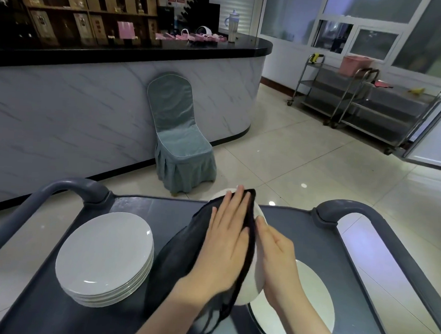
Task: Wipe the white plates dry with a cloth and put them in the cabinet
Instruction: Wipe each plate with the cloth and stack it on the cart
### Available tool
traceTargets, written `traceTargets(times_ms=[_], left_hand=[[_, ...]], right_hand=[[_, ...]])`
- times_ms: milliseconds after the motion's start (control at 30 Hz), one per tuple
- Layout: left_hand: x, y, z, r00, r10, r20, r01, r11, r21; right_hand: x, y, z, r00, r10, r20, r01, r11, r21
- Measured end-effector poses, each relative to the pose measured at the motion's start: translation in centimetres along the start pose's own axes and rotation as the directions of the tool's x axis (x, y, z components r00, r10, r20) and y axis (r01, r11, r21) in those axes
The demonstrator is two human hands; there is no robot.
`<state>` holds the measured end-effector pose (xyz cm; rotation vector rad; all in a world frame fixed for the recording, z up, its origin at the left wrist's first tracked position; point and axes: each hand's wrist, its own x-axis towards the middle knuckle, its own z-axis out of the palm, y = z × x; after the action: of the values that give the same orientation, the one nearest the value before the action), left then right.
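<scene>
A white plate [256,276] stands on edge between 2 flat, open hands: left hand [225,241] presses a dark cloth [173,261] on it, right hand [277,256] props it, above a gray cart [140,206].

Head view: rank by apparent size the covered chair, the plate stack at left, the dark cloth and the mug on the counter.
1. Covered chair.
2-3. Plate stack and dark cloth look alike; both are close to the camera, so no ranking.
4. Mug, far away.
</scene>
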<state>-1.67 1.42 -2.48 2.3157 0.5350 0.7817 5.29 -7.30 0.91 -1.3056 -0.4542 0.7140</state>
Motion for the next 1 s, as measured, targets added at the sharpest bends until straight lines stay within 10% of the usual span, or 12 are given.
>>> traceTargets(times_ms=[267, 533, 800, 1000], left_hand=[[0.0, -6.0, -1.8, 0.983, -0.183, -0.01, 0.17, 0.934, -0.315], [1.3, -2.9, -1.7, 0.983, 0.171, 0.068, -0.179, 0.973, 0.144], [-2.3, -6.0, -1.3, 0.998, -0.061, -0.003, 0.059, 0.977, -0.204], [-5.6, -3.1, 3.5, 0.993, -0.001, -0.117, 0.016, 0.992, 0.126]], right_hand=[[0.5, -1.3, -4.2, 0.993, 0.117, -0.011, -0.116, 0.993, 0.021], [1.1, -1.0, -3.3, 0.979, 0.179, 0.098, -0.181, 0.984, 0.007], [2.3, -1.8, -5.4, 0.984, 0.176, 0.023, -0.177, 0.979, 0.102], [3.1, -1.1, -3.6, 0.956, 0.273, -0.107, -0.208, 0.889, 0.408]])
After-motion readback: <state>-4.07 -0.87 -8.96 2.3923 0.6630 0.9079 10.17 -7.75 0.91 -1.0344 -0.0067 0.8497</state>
